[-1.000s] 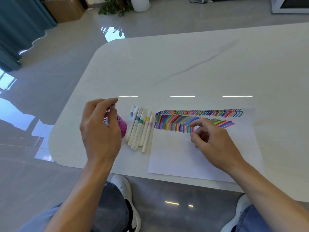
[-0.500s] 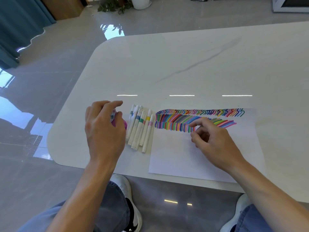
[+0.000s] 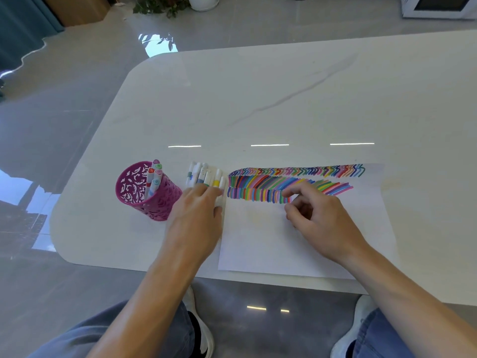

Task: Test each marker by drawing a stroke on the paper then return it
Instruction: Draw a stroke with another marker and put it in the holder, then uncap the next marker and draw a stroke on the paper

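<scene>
A white sheet of paper [image 3: 260, 244] lies near the table's front edge, with rows of many-coloured strokes [image 3: 271, 180] across its top. Left of it lies a row of several white markers [image 3: 204, 174] with coloured bands. My left hand [image 3: 196, 218] lies over the near ends of this row, its fingers stretched onto the markers. My right hand [image 3: 320, 215] rests on the paper just below the strokes, holding nothing, index fingertip touching the sheet and the other fingers loosely curled. A pink cut-out pen cup [image 3: 134, 195] at the left holds several markers [image 3: 154, 174] upright.
The white marble-look table [image 3: 258, 99] stretches far back and to the right. Its rounded left corner and front edge are close to the cup and the paper. My knees and shoes show below the edge.
My left hand has left the pink cup and moved right onto the row of lying markers; the marker it held is no longer in it. The right hand has stayed on the paper.
</scene>
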